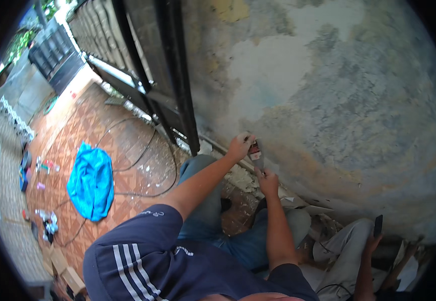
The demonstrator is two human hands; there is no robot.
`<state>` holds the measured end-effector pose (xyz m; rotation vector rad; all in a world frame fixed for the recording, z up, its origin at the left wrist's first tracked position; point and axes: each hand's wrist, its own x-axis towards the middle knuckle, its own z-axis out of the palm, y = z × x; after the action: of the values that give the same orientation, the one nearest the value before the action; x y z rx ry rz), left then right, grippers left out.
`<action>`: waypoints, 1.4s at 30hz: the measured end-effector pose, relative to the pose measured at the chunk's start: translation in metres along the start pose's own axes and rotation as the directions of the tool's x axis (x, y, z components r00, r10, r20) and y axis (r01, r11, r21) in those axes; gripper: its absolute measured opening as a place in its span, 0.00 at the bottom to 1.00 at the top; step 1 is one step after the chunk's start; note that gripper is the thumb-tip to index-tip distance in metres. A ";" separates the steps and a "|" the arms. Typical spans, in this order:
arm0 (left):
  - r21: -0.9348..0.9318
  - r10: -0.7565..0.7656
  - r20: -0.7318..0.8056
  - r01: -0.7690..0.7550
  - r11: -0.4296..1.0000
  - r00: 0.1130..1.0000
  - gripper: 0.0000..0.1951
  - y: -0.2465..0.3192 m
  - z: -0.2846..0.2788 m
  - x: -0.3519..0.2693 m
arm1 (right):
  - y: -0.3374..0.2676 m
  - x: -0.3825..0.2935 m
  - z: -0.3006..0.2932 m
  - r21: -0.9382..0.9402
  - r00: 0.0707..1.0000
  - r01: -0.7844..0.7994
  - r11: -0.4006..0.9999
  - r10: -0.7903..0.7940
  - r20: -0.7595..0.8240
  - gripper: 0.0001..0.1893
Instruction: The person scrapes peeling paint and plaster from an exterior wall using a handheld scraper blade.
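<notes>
Both hands are in front of me, close to the foot of a peeling wall (278,75). They meet at a scraper (255,153) that has a grey metal part and a label with writing. My left hand (240,146) grips its upper end, fingers dusted whitish. Lower and to the right, my right hand (268,183) has its fingers closed around the other end. Which end is the handle is hard to make out. My bent knees straddle a strip of floor strewn with pale paint flakes (240,178) along the wall base.
Dark metal gate posts (178,75) rise left of the wall. A blue cloth or sheet (91,182) lies on the tiled floor, with a dark cable (146,194) around it. Cardboard boxes (71,280) stand lower left. At right sits another person (340,248), one hand holding a dark flat object (378,225).
</notes>
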<state>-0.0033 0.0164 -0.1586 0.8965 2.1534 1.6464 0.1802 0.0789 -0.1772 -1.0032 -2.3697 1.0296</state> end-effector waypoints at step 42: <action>-0.226 -0.193 0.089 0.208 0.952 0.977 0.21 0.008 -0.009 0.004 | -0.004 -0.002 0.002 0.220 0.994 -0.110 0.969 0.102 0.049 0.28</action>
<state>-0.0088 0.0130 -0.1479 0.6311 1.8870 1.6972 0.1789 0.0748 -0.1758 -1.0428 -2.1878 1.3305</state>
